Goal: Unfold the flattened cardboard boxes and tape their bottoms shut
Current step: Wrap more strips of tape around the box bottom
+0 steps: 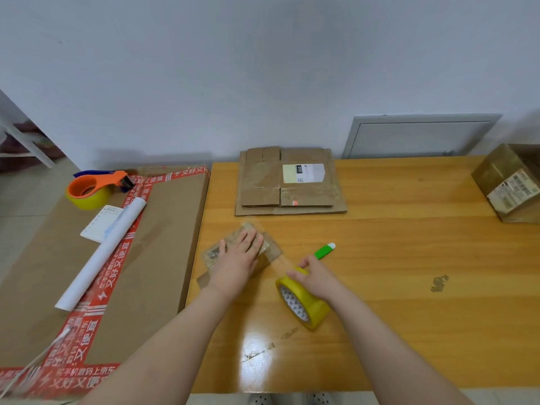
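Left hand (238,254) lay flat on top of the small box (214,254), fingers straight, pressing it onto the wooden table (409,258) and curled round nothing. The box sat right under that palm, near the table's left edge. Right hand (317,277) grasped the yellow tape roll (304,305) from above, fingers curled over its rim, just right of the box. A clear tape strip (280,260) seemed to run from roll to box, so the two were joined but the roll stood off it.

Step looked like taping the bottom seam. To do it well, keep the left palm pinning the flaps shut and draw the strip taut and straight along the seam before smoothing it down. Then cut with the green knife (324,250), which lay just past the right fingertips.

Flattened boxes (289,182) were stacked at the back, well apart from both hands. An assembled box (508,182) stood at far right.
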